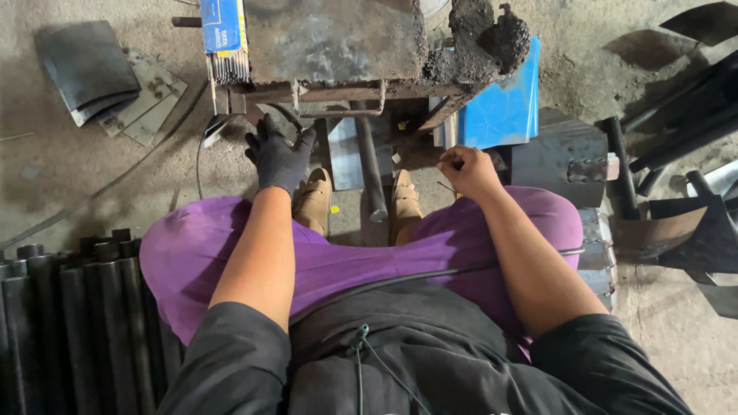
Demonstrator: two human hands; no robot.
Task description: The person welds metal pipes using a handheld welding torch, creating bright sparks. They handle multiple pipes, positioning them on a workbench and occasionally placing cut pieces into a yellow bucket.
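I sit with purple trousers over my knees and tan shoes (315, 201) on the floor. My left hand (278, 157), in a black glove, is spread with fingers apart just below the edge of a rusty metal work table (330, 42), holding nothing I can make out. My bare right hand (467, 170) is closed in a loose fist above my right knee, pinching what looks like a thin rod; it is too small to be sure. A dark steel bar (370, 165) runs down between my feet. A black cable (400, 278) crosses my lap.
A blue box of welding rods (224, 38) lies on the table's left end. Black pipes (77, 323) are stacked at lower left. Flat grey plates (100, 77) lie at upper left. A blue sheet (503, 104) and metal parts (569, 157) stand to the right.
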